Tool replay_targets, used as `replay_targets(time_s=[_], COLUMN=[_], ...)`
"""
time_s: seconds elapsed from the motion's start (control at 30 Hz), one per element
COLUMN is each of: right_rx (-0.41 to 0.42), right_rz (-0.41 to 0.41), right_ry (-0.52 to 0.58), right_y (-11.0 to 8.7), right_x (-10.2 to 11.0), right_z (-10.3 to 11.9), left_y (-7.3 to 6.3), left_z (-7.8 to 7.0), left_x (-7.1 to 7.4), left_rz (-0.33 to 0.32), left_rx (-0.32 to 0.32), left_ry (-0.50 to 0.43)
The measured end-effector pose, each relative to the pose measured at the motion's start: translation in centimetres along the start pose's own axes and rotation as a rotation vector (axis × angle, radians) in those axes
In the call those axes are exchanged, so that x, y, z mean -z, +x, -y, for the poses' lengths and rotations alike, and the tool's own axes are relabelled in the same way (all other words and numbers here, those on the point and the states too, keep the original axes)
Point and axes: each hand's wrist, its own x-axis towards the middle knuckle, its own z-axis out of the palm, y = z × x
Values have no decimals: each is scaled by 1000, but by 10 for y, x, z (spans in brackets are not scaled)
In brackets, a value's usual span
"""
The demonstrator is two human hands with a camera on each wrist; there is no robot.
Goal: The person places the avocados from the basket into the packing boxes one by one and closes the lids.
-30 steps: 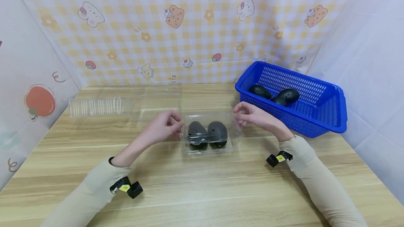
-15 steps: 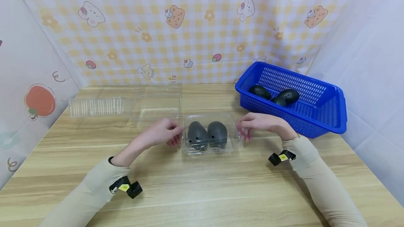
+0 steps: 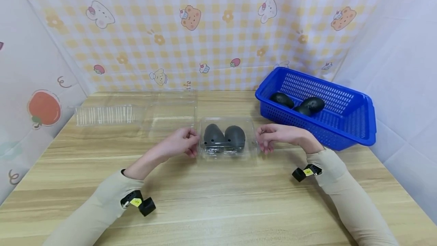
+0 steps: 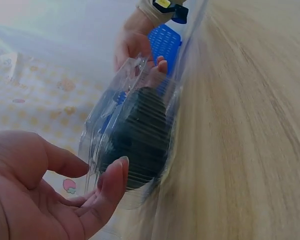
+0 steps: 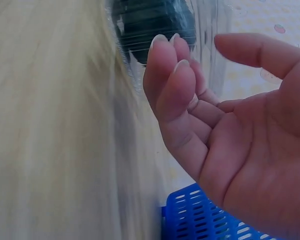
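Observation:
A clear plastic clamshell box (image 3: 227,155) with its lid down holds two dark avocados (image 3: 213,136) side by side, in the middle of the table. My left hand (image 3: 182,142) holds the box's left end, with thumb and curled fingers at its rim. At the opposite end, my right hand (image 3: 278,135) holds the box, its bent fingers against the wall and the thumb near the rim. In the left wrist view, one avocado (image 4: 140,135) shows through the ribbed plastic. Whether the box's underside touches the table cannot be made out.
A blue perforated basket (image 3: 355,132) stands at the back right with several dark avocados (image 3: 313,104) inside. Another clear container (image 3: 106,115) lies unfolded at the back left. Behind the wooden table (image 3: 218,208) hangs a checked cloth (image 3: 218,41).
Both hands first came down to the ends of the box, the right moving lower. Over the last half second the box has shifted slightly away from me between the hands.

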Motion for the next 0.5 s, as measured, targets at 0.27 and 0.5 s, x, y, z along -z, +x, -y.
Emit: replay_targets(time_s=[0.27, 0.5], right_rx=[37, 46], right_rz=[-5, 74], right_ry=[94, 54], right_y=[-2, -3], right_x=[1, 1], right_z=[-8, -11], left_y=[2, -1], left_z=[3, 2], left_x=[-4, 1], left_rz=[11, 84], left_rx=[15, 24], left_ry=[-116, -45])
